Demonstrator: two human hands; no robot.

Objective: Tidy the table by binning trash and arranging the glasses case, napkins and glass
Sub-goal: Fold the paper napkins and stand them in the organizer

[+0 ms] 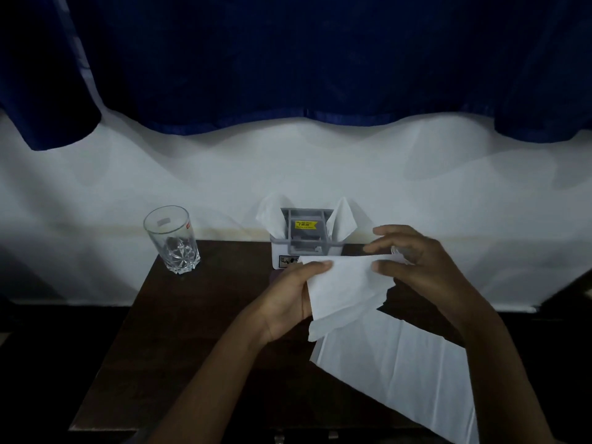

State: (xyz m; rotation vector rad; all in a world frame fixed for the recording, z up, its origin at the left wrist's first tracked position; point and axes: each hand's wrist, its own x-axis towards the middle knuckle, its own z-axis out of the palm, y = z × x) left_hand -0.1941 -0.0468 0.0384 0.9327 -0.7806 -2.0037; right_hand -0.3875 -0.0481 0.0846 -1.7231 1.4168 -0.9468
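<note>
1. Dark wooden table (166,331), with an unfolded napkin (400,373) lying flat near-right.
2. Left hand (288,302) and right hand (416,267) each pinch an end of a folded napkin (339,283) just above it. Limp stuff, probably tears easy, so edges are the place.
3. Napkin holder (304,248) at the back.
4. Glass (171,241) back-left: breakable, grab mid-body.

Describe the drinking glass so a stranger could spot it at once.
Start at the dark wooden table below the blue curtain. At its far left corner, left of the grey napkin holder, stands the glass. It is the only clear thing there: an upright tumbler with a cut star pattern at its base.
</note>
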